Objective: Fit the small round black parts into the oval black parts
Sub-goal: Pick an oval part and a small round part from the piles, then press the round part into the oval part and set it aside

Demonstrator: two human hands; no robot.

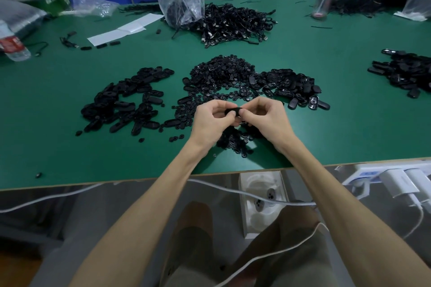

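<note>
Mid-fit: left hand and right hand are both pinched shut on one oval black rubber part, held above the green desk near edge; the round insert is hidden, so seating can't be confirmed. Next move likely needs a firm thumb press. Counts: small round black parts pile at 12 o'clock, oval piles at 10 and 2, each too many to count.

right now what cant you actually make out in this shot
- Head view: the black part pinched between the left hand and right hand is mostly covered by fingers; whether a round part is seated cannot be told.
- The small parts under the hands are hidden by the hands and their shadow.
- The pile at far right is cut off by the frame edge.
- The label on the bottle at left is too blurred to read.
</note>
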